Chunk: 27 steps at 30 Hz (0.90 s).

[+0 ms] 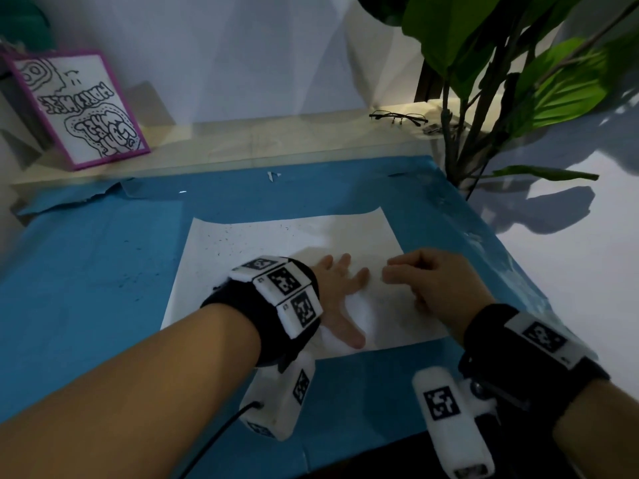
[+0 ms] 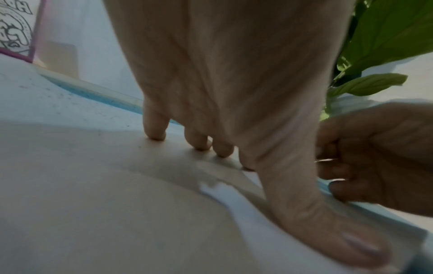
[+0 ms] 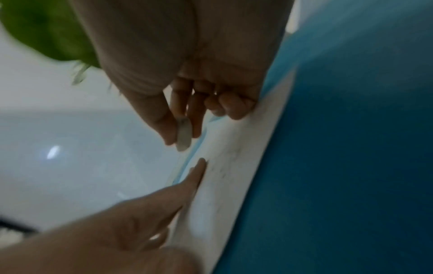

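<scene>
Paper [image 1: 276, 236] lay pinned on the counter [image 1: 86, 271]
Left hand [image 1: 340, 299] spread flat, right hand [image 1: 435, 281] curled, empty; the thin, limp sheet probably lifted best by a corner.

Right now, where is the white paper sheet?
In the head view, the white sheet lies on the blue mat, right of centre, under the flat left hand; the right hand curls over its right side.

White sheet [image 1: 276, 236]: matt paper, smooth, peppered with fine dark specks. Under it, the blue cover [image 1: 103, 271] is thin and paper-like, ragged where it's torn at the far edge, with a faint sheen on the right. The bare desk [image 1: 242, 143] beyond looks like pale wood. The glasses [image 1: 397, 116] have thin dark wire frames. The plant leaves [image 1: 560, 88] are glossy.
</scene>
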### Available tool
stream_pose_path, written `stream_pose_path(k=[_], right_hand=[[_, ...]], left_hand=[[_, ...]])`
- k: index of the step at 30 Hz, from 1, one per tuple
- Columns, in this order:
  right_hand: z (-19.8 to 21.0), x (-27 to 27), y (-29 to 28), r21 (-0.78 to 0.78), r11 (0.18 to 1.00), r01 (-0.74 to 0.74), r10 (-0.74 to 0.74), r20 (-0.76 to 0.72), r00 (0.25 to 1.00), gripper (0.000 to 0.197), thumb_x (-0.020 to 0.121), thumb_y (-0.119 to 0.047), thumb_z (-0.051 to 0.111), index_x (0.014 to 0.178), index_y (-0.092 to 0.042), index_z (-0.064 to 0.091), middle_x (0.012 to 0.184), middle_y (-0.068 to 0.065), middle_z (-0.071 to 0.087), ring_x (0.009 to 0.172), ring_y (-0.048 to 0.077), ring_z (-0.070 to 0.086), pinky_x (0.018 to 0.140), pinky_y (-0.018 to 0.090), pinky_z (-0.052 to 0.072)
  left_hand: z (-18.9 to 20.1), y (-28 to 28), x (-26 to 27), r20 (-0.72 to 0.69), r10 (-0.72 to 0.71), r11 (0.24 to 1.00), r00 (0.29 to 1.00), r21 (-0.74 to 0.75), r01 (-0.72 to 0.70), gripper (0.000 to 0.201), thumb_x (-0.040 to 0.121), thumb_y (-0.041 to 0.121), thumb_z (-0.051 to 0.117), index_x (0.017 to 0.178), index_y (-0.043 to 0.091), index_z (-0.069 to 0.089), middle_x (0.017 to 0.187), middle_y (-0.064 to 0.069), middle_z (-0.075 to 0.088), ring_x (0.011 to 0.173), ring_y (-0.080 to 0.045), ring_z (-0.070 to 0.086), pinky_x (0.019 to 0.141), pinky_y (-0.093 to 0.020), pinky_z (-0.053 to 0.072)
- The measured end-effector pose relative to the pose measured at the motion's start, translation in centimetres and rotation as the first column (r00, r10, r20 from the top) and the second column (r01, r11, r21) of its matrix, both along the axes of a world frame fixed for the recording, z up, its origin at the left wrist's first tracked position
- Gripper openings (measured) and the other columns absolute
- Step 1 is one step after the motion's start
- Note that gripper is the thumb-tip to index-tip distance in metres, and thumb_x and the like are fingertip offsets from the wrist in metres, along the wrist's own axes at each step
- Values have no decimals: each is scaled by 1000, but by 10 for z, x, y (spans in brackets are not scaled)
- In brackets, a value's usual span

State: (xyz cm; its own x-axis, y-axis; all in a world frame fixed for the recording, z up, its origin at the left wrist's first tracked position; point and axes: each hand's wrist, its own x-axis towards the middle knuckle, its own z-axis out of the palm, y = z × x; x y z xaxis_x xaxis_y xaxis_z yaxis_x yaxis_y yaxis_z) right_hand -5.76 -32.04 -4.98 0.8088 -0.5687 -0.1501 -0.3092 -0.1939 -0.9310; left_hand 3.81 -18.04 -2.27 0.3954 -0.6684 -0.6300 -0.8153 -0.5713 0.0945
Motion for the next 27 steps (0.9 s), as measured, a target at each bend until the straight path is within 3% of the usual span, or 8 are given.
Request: stream_pose_path(k=[4, 8, 13, 17, 19, 22, 23, 27], right_hand=[[-21, -13, 4, 303, 937, 173, -221, 132, 966, 7, 75, -11, 73, 80, -9, 67, 46, -4, 45, 42, 13, 37, 44, 25, 34], [-24, -11, 1, 345, 922, 176, -249, 182, 951, 7, 78, -9, 70, 81, -7, 65, 55, 6, 46, 39, 13, 38, 41, 22, 34], [-25, -8, 0, 323, 933, 158, -219, 164, 962, 8, 77, -10, 72, 80, -7, 65, 62, 10, 53, 40, 15, 40, 44, 26, 36], [-23, -6, -1, 317, 938, 144, -202, 160, 966, 8, 82, -11, 68, 75, -10, 63, 66, 15, 54, 37, 12, 40, 41, 23, 35], [-24, -7, -2, 278, 952, 127, -176, 158, 972, 8, 83, -12, 66, 77, -9, 63, 66, 15, 55, 39, 13, 40, 43, 24, 36], [-24, -9, -3, 262, 958, 118, -159, 140, 977, 7, 83, -15, 67, 79, -10, 64, 65, 11, 57, 42, 15, 41, 44, 25, 36], [-24, -8, -3, 272, 955, 115, -158, 141, 977, 7, 83, -15, 67, 79, -10, 64, 65, 11, 56, 41, 14, 41, 44, 25, 37], [-24, -8, -3, 325, 939, 117, -177, 162, 971, 8, 84, -9, 65, 76, -9, 64, 66, 12, 56, 37, 11, 40, 41, 22, 37]], left_hand=[[12, 5, -37, 162, -72, 995, 984, -60, 83, 86, 94, 55, 41, 152, 16, -9, 159, -2, -18, 147, -21, -8, 118, -45, 5], [8, 19, -83, 1, -257, 964, 966, -66, 256, 66, 101, 46, 23, 151, 23, -14, 157, 8, -22, 146, -15, -12, 118, -40, 1], [-3, 20, -49, 199, 119, 991, 973, 37, -129, 66, 99, 51, 17, 152, 21, -9, 158, 0, -22, 146, -29, -7, 117, -48, 7], [2, 9, -72, 4, -201, 974, 980, -109, 200, 62, 102, 41, 22, 151, 25, -12, 158, 7, -17, 146, -15, -12, 118, -43, 0], [0, 11, -63, -3, -134, 990, 991, -31, 134, 59, 103, 44, 17, 151, 26, -11, 158, 7, -20, 146, -18, -14, 118, -43, -2], [-2, 15, -39, 255, 95, 989, 962, 88, -121, 60, 102, 46, 12, 152, 21, -10, 156, -3, -25, 145, -30, -16, 118, -50, 1], [-3, 14, -39, 274, 98, 991, 957, 59, -119, 61, 102, 46, 13, 151, 20, -13, 156, -3, -27, 145, -29, -17, 117, -50, 0], [-1, 1, -66, -72, -212, 976, 975, -72, 207, 54, 103, 43, 17, 151, 35, -7, 157, 7, -22, 145, -16, -17, 117, -48, -4]])
